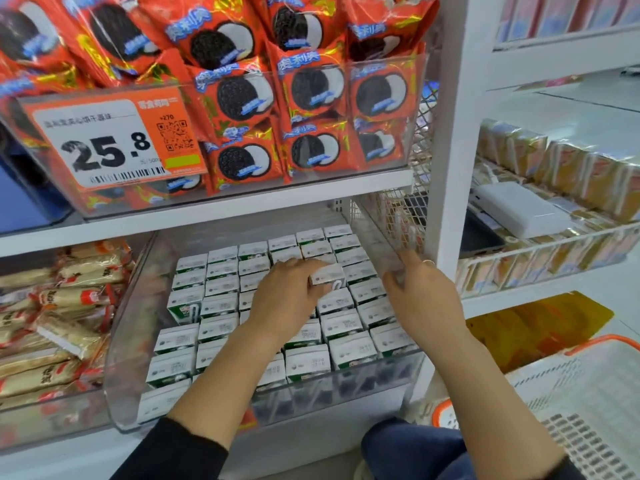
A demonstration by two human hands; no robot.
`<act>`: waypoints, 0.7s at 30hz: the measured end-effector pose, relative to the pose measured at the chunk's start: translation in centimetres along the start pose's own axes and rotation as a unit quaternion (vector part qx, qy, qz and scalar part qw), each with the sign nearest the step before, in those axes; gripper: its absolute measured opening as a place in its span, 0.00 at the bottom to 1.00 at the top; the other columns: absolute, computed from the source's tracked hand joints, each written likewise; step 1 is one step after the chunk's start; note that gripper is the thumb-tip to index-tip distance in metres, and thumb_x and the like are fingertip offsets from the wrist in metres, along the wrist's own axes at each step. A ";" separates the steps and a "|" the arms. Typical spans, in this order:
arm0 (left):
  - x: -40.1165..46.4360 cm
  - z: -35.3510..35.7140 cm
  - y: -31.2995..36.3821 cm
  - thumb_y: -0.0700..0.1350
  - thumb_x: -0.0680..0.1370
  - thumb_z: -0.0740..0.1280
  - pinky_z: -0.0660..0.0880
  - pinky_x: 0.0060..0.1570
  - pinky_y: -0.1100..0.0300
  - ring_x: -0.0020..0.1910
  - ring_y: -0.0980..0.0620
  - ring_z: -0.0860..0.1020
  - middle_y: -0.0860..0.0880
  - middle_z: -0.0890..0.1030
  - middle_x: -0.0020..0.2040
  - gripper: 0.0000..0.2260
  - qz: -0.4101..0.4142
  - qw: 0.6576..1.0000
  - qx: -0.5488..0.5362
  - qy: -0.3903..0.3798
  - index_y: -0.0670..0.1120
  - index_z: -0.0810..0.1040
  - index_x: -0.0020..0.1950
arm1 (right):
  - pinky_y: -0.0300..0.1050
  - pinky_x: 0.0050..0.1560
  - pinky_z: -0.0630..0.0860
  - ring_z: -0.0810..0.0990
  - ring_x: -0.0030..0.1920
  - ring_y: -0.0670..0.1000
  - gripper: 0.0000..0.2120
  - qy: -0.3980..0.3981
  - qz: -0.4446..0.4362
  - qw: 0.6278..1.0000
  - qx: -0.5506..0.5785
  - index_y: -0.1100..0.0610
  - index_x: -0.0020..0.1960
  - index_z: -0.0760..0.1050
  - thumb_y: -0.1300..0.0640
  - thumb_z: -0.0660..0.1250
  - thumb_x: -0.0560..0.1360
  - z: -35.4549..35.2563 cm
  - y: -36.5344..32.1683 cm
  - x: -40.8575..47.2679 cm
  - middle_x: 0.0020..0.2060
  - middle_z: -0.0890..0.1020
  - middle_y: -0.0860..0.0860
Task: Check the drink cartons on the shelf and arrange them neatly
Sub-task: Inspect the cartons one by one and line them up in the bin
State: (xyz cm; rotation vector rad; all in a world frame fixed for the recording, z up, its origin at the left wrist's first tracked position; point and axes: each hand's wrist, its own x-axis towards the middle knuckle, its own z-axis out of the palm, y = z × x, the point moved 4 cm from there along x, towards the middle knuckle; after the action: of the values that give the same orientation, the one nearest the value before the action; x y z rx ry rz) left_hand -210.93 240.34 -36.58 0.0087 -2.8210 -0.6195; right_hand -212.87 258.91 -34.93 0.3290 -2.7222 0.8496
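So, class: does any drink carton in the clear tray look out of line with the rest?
Yes. One carton, gripped by the left hand, sits raised and tilted above the neat rows. The right hand hovers open nearby.

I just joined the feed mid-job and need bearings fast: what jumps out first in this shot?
The red cookie packs piled on the upper shelf dominate, with a big orange price tag reading 25.8 at the front left. Below, a clear bin holds rows of white-topped drink cartons. The left hand grips one raised carton mid-bin, while the right hand hovers by the bin's right wall.
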 end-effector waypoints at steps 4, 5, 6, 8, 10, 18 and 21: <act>0.5 0.0 -0.6 0.47 0.80 0.63 0.72 0.58 0.56 0.57 0.49 0.76 0.49 0.80 0.58 0.11 0.000 1.000 0.005 -0.007 0.51 0.79 0.62 | 0.43 0.38 0.68 0.78 0.44 0.62 0.14 -0.007 -0.009 1.000 0.020 0.60 0.62 0.70 0.55 0.60 0.79 -0.1 0.1 -0.1 0.46 0.79 0.60; 0.8 -0.2 -0.8 0.47 0.80 0.63 0.73 0.58 0.55 0.57 0.49 0.76 0.49 0.80 0.58 0.11 -0.008 1.000 -0.003 -0.008 0.50 0.79 0.62 | 0.44 0.39 0.68 0.79 0.44 0.62 0.15 -0.008 -0.010 1.000 0.022 0.60 0.62 0.70 0.54 0.60 0.79 -0.1 0.1 -0.1 0.47 0.79 0.61; 1.2 -0.4 -0.9 0.46 0.80 0.63 0.73 0.59 0.55 0.58 0.49 0.76 0.49 0.80 0.59 0.12 -0.015 1.000 -0.001 -0.006 0.50 0.78 0.63 | 0.44 0.39 0.69 0.79 0.44 0.62 0.15 -0.009 -0.010 1.000 0.023 0.60 0.63 0.70 0.54 0.60 0.79 -0.1 0.1 -0.2 0.47 0.79 0.61; 2.4 -0.8 -1.3 0.47 0.80 0.63 0.71 0.61 0.54 0.60 0.47 0.74 0.47 0.79 0.61 0.13 -0.028 0.999 0.035 -0.021 0.49 0.77 0.64 | 0.44 0.38 0.69 0.79 0.45 0.62 0.15 -0.010 -0.009 1.000 0.028 0.60 0.62 0.70 0.54 0.60 0.79 -0.2 0.1 -0.2 0.47 0.79 0.60; 3.4 -1.0 -1.5 0.49 0.80 0.63 0.69 0.64 0.52 0.64 0.46 0.71 0.47 0.76 0.63 0.15 -0.049 0.993 0.072 -0.076 0.49 0.75 0.66 | 0.44 0.38 0.67 0.79 0.45 0.61 0.14 -0.016 -0.007 0.999 0.030 0.59 0.62 0.69 0.53 0.60 0.79 -0.1 0.2 -0.2 0.48 0.79 0.60; 6.2 -1.2 -1.0 0.55 0.75 0.70 0.70 0.62 0.51 0.61 0.47 0.73 0.50 0.77 0.62 0.19 -0.052 0.975 0.156 -0.149 0.50 0.77 0.63 | 0.43 0.40 0.68 0.79 0.49 0.60 0.21 -0.015 0.005 1.000 0.017 0.57 0.69 0.66 0.50 0.60 0.79 0.1 0.3 -0.1 0.55 0.78 0.59; 6.2 -0.2 -1.2 0.57 0.75 0.69 0.69 0.62 0.52 0.63 0.46 0.71 0.48 0.77 0.63 0.21 -0.036 0.973 0.191 -0.122 0.51 0.76 0.66 | 0.44 0.39 0.70 0.79 0.49 0.59 0.19 0.003 0.016 1.000 -0.004 0.56 0.67 0.68 0.49 0.59 0.79 -0.1 0.0 -0.1 0.56 0.78 0.58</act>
State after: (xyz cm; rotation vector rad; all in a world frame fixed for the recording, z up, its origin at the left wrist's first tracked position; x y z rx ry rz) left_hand -216.93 238.78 -35.45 0.1145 -3.1445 -0.0843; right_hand -212.73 258.99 -34.89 0.2815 -2.7308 0.8466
